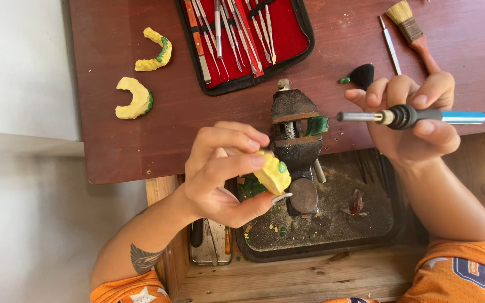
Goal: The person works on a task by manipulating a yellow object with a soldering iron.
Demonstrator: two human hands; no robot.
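Note:
My left hand grips a yellow dental cast with a green wax spot, held just left of a small dark bench vise. A green wax piece sits in the vise jaws. My right hand holds a blue-handled soldering-type heated tool horizontally, its metal tip pointing left toward the vise.
Two more yellow dental casts lie on the brown table at left. A red-lined case of metal instruments lies open at the top. A paintbrush, a thin metal tool and a black brush head lie at right. A dirty tray sits below.

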